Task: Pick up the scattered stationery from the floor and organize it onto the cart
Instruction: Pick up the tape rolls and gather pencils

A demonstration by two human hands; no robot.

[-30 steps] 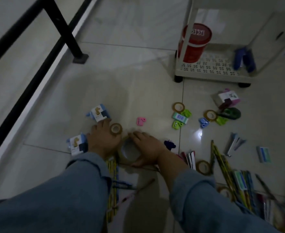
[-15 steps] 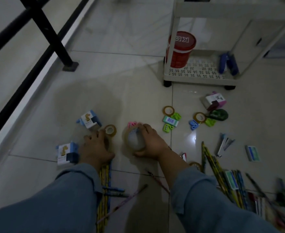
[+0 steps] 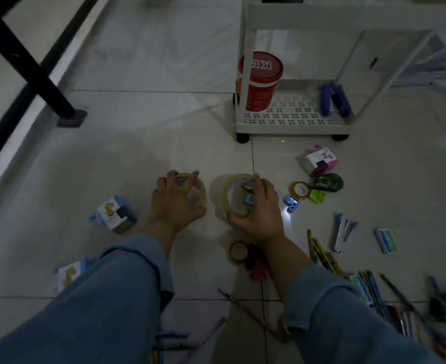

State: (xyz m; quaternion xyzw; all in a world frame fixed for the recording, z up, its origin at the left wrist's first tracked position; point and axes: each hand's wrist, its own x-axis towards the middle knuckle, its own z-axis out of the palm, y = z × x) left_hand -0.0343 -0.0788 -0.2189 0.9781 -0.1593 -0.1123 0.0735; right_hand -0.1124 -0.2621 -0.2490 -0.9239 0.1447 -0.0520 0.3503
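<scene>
Tape rolls fill both hands in the head view. On the left hand [image 3: 176,203] the fingers curl over the rim of a thin tape roll [image 3: 203,195]. The right hand [image 3: 258,211] clamps a wider tape roll [image 3: 226,197], thumb below, fingers on top. Both rolls sit within the fingers, the cart [image 3: 293,124] well beyond the fingertips. They look light and stiff with a slick outer face, so pinching across the rim or hooking the core should hold best.
</scene>
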